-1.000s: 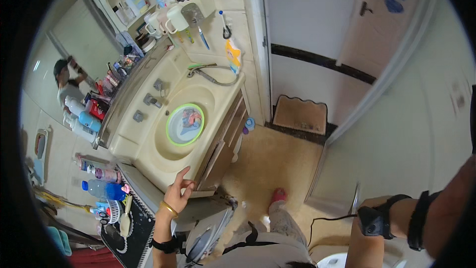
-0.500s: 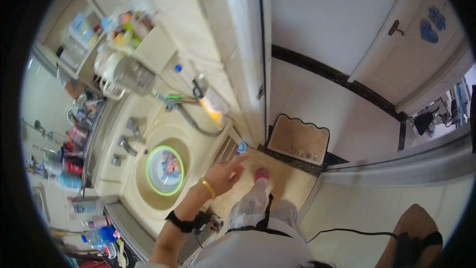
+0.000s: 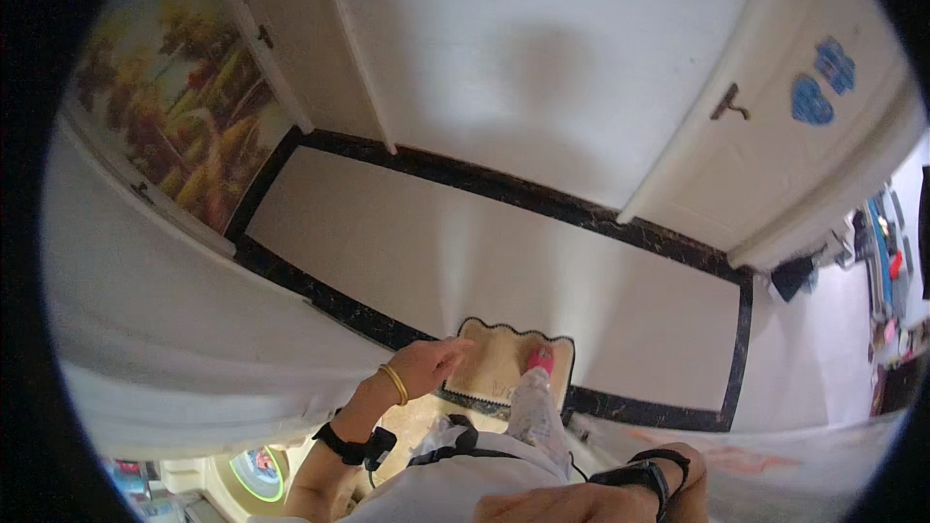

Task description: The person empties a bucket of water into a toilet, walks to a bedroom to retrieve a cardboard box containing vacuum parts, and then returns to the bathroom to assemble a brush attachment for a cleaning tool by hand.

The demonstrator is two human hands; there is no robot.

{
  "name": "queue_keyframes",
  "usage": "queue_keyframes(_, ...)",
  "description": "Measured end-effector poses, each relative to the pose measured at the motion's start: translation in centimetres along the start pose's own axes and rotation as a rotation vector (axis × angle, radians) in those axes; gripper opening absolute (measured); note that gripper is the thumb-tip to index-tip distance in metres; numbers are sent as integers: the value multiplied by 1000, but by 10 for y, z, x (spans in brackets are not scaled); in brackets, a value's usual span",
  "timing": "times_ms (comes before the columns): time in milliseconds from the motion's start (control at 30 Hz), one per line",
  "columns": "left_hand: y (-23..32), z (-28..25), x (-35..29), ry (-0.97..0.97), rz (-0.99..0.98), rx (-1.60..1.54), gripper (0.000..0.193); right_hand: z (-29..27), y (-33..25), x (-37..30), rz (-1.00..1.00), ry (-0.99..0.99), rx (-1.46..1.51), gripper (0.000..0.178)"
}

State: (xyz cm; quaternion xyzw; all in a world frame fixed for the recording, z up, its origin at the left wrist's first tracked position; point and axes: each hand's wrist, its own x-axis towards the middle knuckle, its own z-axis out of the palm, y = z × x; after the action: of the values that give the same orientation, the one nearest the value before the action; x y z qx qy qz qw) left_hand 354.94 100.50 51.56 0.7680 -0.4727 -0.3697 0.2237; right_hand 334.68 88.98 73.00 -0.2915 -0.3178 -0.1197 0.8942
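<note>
My left hand hangs in front of my body, empty, its fingers loosely stretched out above the left side of a tan mat. A gold bangle circles that wrist, and a black strap with a small box sits higher on the forearm. My right hand lies across my front at the lower edge, where its fingers are cut off. Black bands go round that arm. One foot in a pink slipper stands on the mat.
A pale hallway floor with dark stone borders lies ahead. A white door with blue decorations is on the right, another door and a landscape picture at the left. A green-rimmed basin shows behind at lower left.
My view has swung from the washroom sink to the hallway, and I have stepped forward onto the mat. My right arm has come in across my front. My left hand stays empty.
</note>
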Motion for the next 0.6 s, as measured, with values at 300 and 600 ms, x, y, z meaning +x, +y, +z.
queue_keyframes(300,-6,-94,100,411,-74,-50,31,-165,-100,144,41,-483,-207,20)
queue_keyframes(600,-119,-208,156,533,-356,-132,32,-388,-66,296,1074,-468,-557,51)
